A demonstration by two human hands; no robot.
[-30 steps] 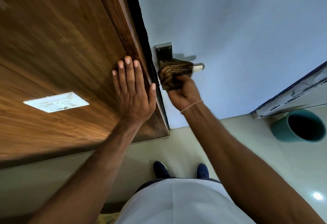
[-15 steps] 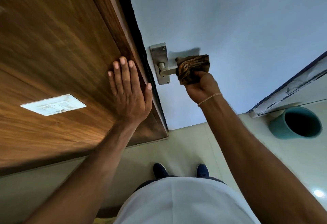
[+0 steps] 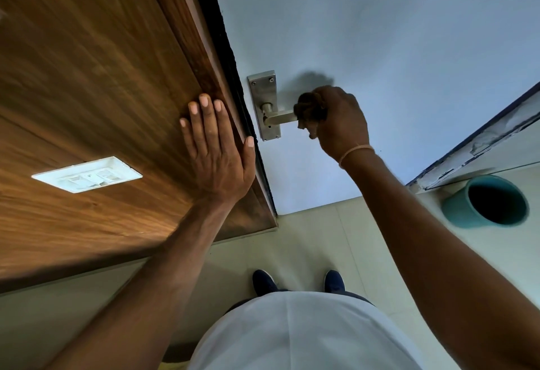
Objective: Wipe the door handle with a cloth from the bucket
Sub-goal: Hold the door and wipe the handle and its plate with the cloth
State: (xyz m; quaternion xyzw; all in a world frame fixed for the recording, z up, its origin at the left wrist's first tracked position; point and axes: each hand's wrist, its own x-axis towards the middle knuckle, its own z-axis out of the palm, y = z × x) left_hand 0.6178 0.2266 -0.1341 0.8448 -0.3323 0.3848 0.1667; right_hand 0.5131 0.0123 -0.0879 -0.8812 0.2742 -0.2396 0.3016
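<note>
A steel lever door handle (image 3: 281, 118) on a long backplate (image 3: 264, 92) is fixed to the pale blue door (image 3: 380, 33). My right hand (image 3: 340, 122) is closed around a brown patterned cloth (image 3: 309, 109), which wraps the outer end of the lever and hides it. The inner part of the lever and its spindle show bare. My left hand (image 3: 217, 150) lies flat, fingers spread, on the wooden wall panel (image 3: 87, 77) beside the door frame. A teal bucket (image 3: 485, 201) stands on the floor at the right.
A white switch plate (image 3: 87, 174) sits in the wooden panel left of my left hand. A dark-edged white skirting strip (image 3: 479, 141) runs along the right wall above the bucket. My dark shoes (image 3: 264, 282) stand on pale floor tiles below the door.
My right hand has slid the cloth along the lever from next to the backplate out to the lever's end, uncovering its inner part. My left hand has stayed on the panel.
</note>
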